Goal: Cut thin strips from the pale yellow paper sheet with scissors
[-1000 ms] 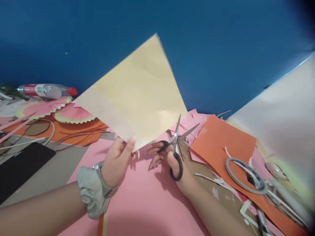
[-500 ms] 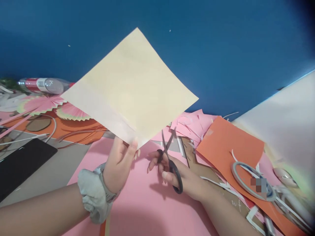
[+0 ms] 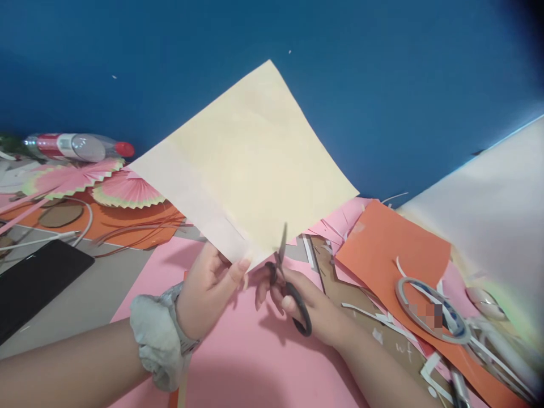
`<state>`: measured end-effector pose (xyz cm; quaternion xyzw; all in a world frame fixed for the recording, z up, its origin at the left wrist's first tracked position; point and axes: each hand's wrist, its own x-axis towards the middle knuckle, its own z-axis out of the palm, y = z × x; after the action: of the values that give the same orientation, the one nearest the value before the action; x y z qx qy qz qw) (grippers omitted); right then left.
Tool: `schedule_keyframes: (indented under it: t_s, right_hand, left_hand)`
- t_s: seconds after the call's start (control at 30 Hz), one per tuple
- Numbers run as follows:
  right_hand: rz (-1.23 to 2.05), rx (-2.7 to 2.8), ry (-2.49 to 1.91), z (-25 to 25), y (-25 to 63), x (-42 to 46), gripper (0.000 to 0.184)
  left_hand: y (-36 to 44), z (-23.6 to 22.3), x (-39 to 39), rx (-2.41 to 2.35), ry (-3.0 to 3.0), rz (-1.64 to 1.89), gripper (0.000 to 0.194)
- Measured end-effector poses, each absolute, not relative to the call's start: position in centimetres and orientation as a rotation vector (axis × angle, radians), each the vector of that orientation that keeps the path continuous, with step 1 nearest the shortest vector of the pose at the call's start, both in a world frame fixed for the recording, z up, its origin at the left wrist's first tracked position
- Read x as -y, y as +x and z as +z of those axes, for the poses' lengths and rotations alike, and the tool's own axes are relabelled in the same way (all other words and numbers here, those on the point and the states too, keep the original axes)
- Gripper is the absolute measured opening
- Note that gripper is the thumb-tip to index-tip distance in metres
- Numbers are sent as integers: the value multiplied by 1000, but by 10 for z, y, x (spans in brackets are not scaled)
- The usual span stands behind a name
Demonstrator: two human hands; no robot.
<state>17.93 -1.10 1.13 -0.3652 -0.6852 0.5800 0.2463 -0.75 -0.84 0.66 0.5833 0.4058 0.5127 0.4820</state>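
Observation:
My left hand [image 3: 216,283] pinches the lower corner of a pale yellow sheet of paper [image 3: 255,164] between thumb and fingers. The sheet is held up, tilted like a diamond, with a whitish band along its lower left side. Dark-handled scissors [image 3: 302,311] are in my right hand [image 3: 297,300], fingers through the loops. Their blades point up at the sheet's lower right edge; whether the paper lies between them I cannot tell. Below both hands lies a large pink sheet [image 3: 246,351].
Left are a black phone [image 3: 42,283], pink pleated paper fans [image 3: 131,190] and a plastic bottle [image 3: 85,147] on its side. At right lie orange paper [image 3: 395,243], a roll of tape [image 3: 402,294], paper scraps and brown cardboard [image 3: 382,345]. A blue wall [image 3: 382,85] stands behind.
The yellow sheet has tilted and shifted right and slightly down. The scissors, whose blades stood apart, have met its lower right edge, and their blades now look closer together.

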Motion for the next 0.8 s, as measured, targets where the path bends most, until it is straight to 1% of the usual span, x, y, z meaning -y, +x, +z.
schedule_keyframes:
  t_s: [0.07, 0.1, 0.17, 0.23, 0.33, 0.47, 0.6, 0.63, 0.7, 0.77, 0.8]
  right_hand:
    - [1577, 1770, -944, 6, 181, 11, 55]
    - [1570, 1728, -927, 3, 181, 11, 55]
    - [1549, 1639, -917, -3, 181, 10, 51]
    - [1484, 1539, -911, -9, 182, 8, 46]
    - [1343, 1425, -913, -15, 184, 4, 39]
    - [1143, 1341, -1020, -13, 186, 1, 39]
    - [1025, 1155, -1256, -1, 182, 2, 24]
    - [993, 1137, -1321, 1, 181, 3, 23]
    - [967, 1164, -1411, 5, 178, 4, 28]
    - [989, 1222, -1434, 5, 178, 5, 34]
    - [1013, 1260, -1422, 4, 178, 5, 34]
  left_hand:
    - [-8, 6, 9, -1001, 1437, 1162, 11]
    - [-8, 6, 10, -1011, 1455, 1109, 18]
    - [-9, 5, 10, -1030, 1486, 1010, 34]
    - [-8, 4, 10, -1044, 1481, 962, 41]
    - [-7, 4, 10, -1064, 1439, 951, 38]
    - [-6, 4, 8, -1055, 1420, 880, 33]
    - [-5, 4, 7, -1023, 1456, 832, 30]
    - [-5, 5, 6, -1021, 1469, 826, 29]
    - [-5, 6, 6, -1037, 1508, 833, 26]
    - [-5, 8, 6, -1022, 1531, 860, 22]
    - [-5, 8, 6, -1004, 1525, 873, 21]
